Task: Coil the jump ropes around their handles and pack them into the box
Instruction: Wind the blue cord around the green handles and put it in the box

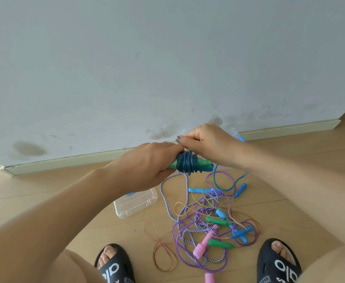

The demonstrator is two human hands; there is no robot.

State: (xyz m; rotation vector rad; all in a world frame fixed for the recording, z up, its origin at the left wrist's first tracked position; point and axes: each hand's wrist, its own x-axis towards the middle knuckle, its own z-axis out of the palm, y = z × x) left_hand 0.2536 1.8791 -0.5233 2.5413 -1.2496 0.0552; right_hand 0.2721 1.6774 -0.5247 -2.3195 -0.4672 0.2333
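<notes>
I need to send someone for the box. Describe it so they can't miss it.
Start at the wall's baseboard and come toward the tangled ropes on the wooden floor. Left of that pile lies the clear plastic box, the only transparent thing among coloured handles.

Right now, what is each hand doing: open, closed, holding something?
Left hand: grips the green handles wound with dark blue rope.
Right hand: fingers curled, pinching the rope at the coil.

Bare arms, a thin ring (167,142) on one finger, black slides (277,262) with white lettering on both feet
</notes>
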